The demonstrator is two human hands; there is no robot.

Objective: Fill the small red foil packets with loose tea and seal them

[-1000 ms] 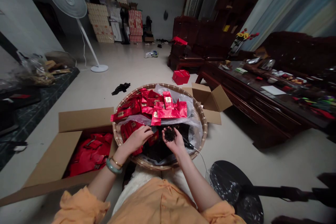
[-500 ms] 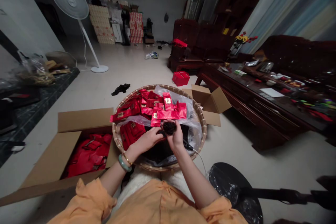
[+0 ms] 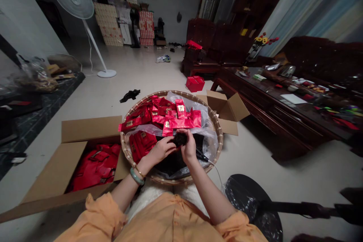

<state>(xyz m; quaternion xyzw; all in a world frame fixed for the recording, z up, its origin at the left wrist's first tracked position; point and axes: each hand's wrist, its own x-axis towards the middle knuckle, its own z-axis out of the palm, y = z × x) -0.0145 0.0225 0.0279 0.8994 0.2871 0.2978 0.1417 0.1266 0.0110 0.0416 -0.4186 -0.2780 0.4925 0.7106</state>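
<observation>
A dark, rough-textured clump (image 3: 180,139), too dim to name more exactly, is held between my two hands above the round woven basket (image 3: 219,151). My right hand (image 3: 189,149) cups it from the right with curled fingers. From the left, my left hand (image 3: 162,151) has its fingertips and thumb closed on the clump's near side. Just beyond my hands lie several shiny red packets (image 3: 184,121) on clear plastic sheeting (image 3: 212,147). Another pile of red packets (image 3: 141,144) sits left of my left hand. Beneath my hands is a black surface, partly hidden.
An open carton (image 3: 69,168) of red packets stands left of the basket; a smaller open carton (image 3: 228,111) is at its right. A corded black object (image 3: 202,155) lies inside the basket's right edge. A black round base (image 3: 252,196) stands on the floor at right, near a low table (image 3: 255,109).
My right hand has tilted and curled inward over the dark clump, which has shifted slightly left. My left fingers now meet its side. The packets stay put.
</observation>
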